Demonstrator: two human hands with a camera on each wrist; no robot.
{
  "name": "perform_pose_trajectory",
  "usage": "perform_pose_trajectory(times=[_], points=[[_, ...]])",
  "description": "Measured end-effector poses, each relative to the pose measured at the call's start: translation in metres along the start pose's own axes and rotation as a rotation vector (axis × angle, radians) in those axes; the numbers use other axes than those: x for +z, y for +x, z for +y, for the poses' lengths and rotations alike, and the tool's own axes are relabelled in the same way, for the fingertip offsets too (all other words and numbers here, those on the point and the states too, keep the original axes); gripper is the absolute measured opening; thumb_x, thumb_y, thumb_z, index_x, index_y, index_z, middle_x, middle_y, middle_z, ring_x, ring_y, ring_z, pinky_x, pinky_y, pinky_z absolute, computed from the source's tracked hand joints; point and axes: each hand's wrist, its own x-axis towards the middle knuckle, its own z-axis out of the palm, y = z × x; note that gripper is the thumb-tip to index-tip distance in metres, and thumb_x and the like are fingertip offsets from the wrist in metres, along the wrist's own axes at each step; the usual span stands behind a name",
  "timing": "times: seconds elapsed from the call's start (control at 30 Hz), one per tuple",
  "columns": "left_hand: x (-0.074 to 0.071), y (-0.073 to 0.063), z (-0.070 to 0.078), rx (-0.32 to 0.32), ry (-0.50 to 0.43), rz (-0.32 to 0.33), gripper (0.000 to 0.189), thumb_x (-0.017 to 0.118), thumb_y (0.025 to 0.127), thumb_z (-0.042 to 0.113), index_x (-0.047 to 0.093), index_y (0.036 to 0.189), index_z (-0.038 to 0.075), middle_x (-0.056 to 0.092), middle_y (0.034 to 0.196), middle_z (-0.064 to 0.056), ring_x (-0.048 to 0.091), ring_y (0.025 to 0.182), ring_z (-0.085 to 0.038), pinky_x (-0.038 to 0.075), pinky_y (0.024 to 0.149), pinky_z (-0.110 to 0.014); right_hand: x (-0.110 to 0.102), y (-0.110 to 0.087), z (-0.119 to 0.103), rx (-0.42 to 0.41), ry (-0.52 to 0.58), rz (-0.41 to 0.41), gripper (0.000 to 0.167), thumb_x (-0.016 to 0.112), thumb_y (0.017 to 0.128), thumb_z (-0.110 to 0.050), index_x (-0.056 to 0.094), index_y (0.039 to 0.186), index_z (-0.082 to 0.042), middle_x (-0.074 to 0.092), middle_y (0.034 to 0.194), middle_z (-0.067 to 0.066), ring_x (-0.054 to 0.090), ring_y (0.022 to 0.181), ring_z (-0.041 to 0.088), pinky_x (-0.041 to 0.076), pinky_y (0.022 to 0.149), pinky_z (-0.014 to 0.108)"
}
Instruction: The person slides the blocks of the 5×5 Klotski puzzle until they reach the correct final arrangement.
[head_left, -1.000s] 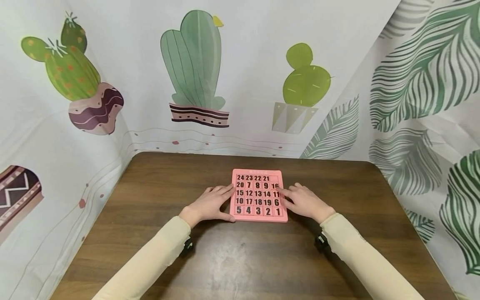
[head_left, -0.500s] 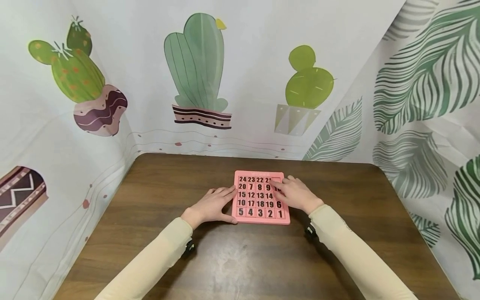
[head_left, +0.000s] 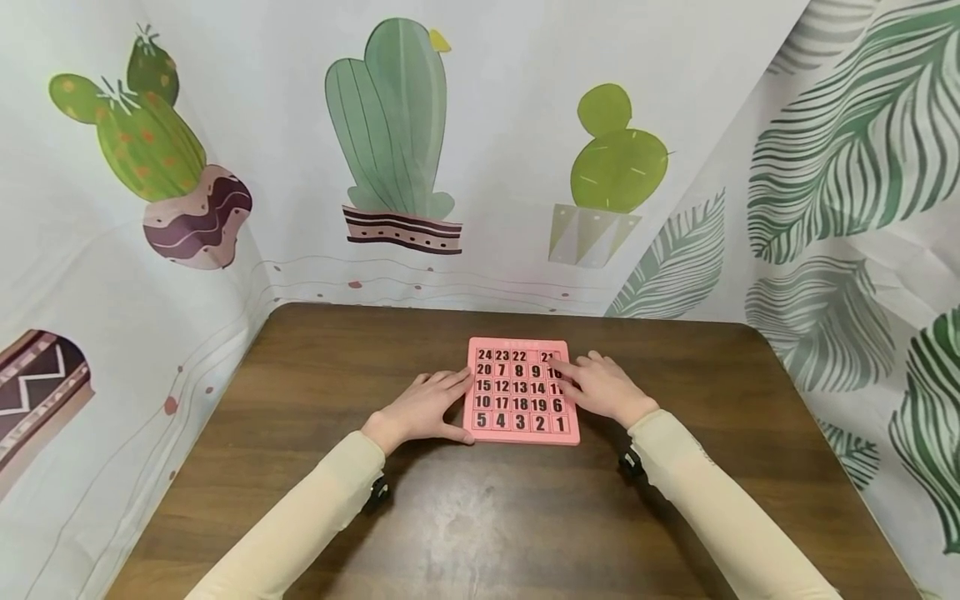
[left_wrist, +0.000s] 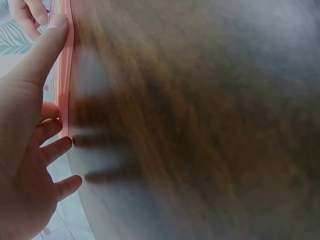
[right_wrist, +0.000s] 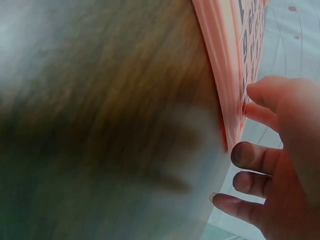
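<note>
A pink sliding number puzzle [head_left: 517,438] lies flat on the table, its tiles printed with black numbers. In the top row a gap shows between the 22 tile [head_left: 519,356] and the 21 tile [head_left: 547,357]. My left hand [head_left: 423,408] rests along the puzzle's left side, thumb by the near left corner; in the left wrist view the thumb [left_wrist: 47,45] lies against the pink edge. The index finger of my right hand [head_left: 609,390] reaches over the right rim and touches the 21 tile. In the right wrist view several fingers stay outside the pink frame [right_wrist: 217,55].
The brown wooden table [head_left: 465,533] extends around the puzzle and toward the person. Behind it hangs a white cloth [head_left: 502,167] printed with cacti and leaves. Both forearms wear cream sleeves [head_left: 307,508], with a dark wrist device [head_left: 378,493] under each wrist.
The 21 tile has slid right into the top right corner, leaving the gap on its left. The right hand moved left over the puzzle, then back right. The left hand stays put.
</note>
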Motion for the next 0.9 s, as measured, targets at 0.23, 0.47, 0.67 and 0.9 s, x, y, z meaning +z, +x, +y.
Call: perform_pose_trajectory(times=[0.23, 0.47, 0.67, 0.9], points=[[0.0, 0.002, 0.001, -0.006, 0.003, 0.002, 0.109, 0.074, 0.084, 0.07, 0.034, 0.163, 0.008, 0.03, 0.17, -0.011, 0.034, 0.152, -0.035, 0.028, 0.118, -0.058, 0.0, -0.004, 0.006, 0.027, 0.003, -0.011, 0.045, 0.062, 0.103, -0.029, 0.064, 0.145, -0.014, 0.067, 0.091, 0.009, 0.046, 0.081, 0.025, 0.044, 0.078, 0.046], [0.0, 0.001, 0.001, -0.004, -0.003, 0.001, 0.109, 0.074, 0.084, 0.069, 0.034, 0.164, 0.008, 0.029, 0.17, -0.012, 0.034, 0.152, -0.035, 0.028, 0.118, -0.059, 0.002, -0.007, 0.01, 0.003, -0.004, 0.029, 0.043, 0.064, 0.103, -0.028, 0.066, 0.143, -0.012, 0.068, 0.091, 0.01, 0.05, 0.082, 0.028, 0.047, 0.077, 0.049], [0.0, 0.001, 0.001, -0.002, 0.006, 0.001, 0.109, 0.074, 0.084, 0.07, 0.034, 0.163, 0.007, 0.029, 0.17, -0.011, 0.034, 0.152, -0.035, 0.029, 0.118, -0.058, 0.003, -0.001, 0.006, 0.004, 0.0, 0.046, 0.042, 0.063, 0.102, -0.026, 0.067, 0.14, -0.009, 0.068, 0.091, 0.01, 0.051, 0.083, 0.027, 0.047, 0.078, 0.048], [0.001, 0.001, 0.001, -0.011, 0.007, -0.001, 0.109, 0.073, 0.084, 0.071, 0.034, 0.164, 0.008, 0.029, 0.17, -0.01, 0.034, 0.152, -0.034, 0.028, 0.119, -0.057, 0.005, 0.017, -0.012, -0.023, -0.015, 0.022, 0.043, 0.061, 0.103, -0.028, 0.066, 0.142, -0.011, 0.071, 0.101, 0.013, 0.057, 0.092, 0.03, 0.048, 0.086, 0.051]])
